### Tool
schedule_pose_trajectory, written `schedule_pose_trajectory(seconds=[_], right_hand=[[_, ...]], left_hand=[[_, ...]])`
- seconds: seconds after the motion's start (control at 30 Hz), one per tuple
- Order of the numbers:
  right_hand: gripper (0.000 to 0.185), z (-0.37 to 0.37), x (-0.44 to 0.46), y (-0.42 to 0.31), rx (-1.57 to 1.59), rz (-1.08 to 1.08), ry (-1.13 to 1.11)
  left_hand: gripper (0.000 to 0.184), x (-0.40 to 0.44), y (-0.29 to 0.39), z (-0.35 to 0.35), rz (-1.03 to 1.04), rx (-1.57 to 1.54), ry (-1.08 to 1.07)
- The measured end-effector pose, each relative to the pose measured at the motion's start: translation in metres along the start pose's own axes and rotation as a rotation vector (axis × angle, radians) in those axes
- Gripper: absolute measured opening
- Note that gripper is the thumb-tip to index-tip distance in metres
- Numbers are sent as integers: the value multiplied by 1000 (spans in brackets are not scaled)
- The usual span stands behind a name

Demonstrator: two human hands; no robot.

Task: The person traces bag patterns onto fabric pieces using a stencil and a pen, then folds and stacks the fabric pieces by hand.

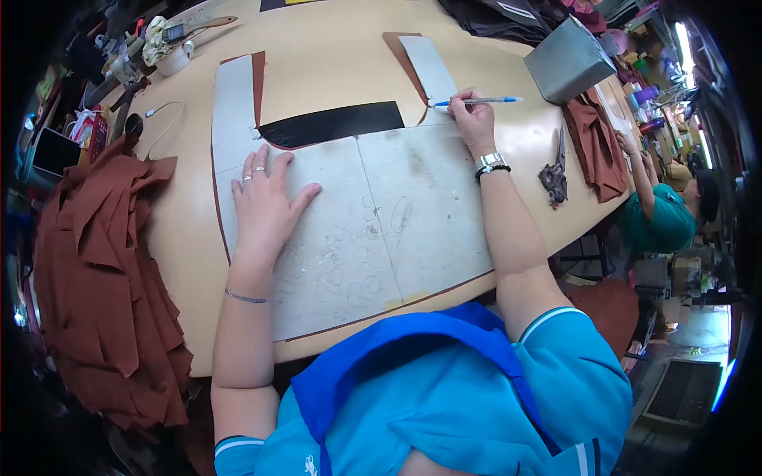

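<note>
While the table point(337, 71) bears a grey template point(349, 214), 1 co-worker point(660, 220) is alongside.

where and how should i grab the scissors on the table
Probably by the dark handles, coming from the wearer's near side with the right hand once it puts down the pen. The scissors lie with handles toward the wearer and blades pointing away, so this approach keeps clear of the blades.
</note>
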State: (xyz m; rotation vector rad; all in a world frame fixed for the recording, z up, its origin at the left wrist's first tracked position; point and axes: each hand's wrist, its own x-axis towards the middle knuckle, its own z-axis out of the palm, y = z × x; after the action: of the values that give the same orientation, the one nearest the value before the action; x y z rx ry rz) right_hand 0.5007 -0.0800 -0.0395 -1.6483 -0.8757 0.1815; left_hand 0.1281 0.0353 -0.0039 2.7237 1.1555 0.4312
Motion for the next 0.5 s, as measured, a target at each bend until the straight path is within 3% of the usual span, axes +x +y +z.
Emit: schedule_pose_trajectory(seconds=[0.5], right_hand=[[13, 4, -2, 0, -121, -105, -46]], left_hand=[[61, -1, -1, -1, 2, 17, -11]])
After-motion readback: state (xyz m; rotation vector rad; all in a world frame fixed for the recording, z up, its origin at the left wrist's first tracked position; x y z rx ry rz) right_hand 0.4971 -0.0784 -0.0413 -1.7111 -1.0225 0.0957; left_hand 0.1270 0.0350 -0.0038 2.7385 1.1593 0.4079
